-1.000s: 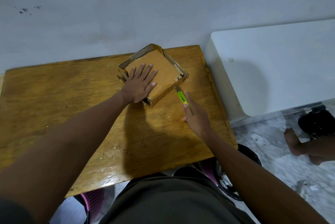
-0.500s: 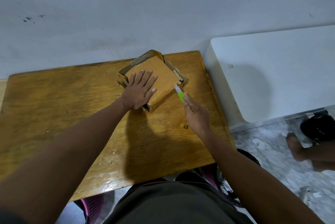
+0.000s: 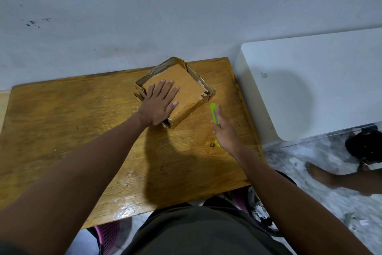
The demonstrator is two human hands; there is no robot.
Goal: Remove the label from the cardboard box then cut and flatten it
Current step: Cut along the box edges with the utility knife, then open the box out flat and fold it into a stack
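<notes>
The table (image 3: 62, 130) is seen to be of varnished wood, its grain plain and a wet-looking gloss caught along the near edge. The cardboard box (image 3: 186, 85) on it is made of matt brown card, torn rough along its rims, with a slight sheen of tape on its near corner. The cutter (image 3: 213, 110) just right of the box is cased in smooth bright green plastic. Right of the table, a smooth white cabinet (image 3: 310, 81) and mottled marble-like floor (image 3: 310, 182) are shown

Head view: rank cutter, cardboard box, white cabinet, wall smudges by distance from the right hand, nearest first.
1. Cutter: gripped in the right hand.
2. Cardboard box: just left, under the left hand.
3. White cabinet: to the right, off the table.
4. Wall smudges: far upper left.
</notes>
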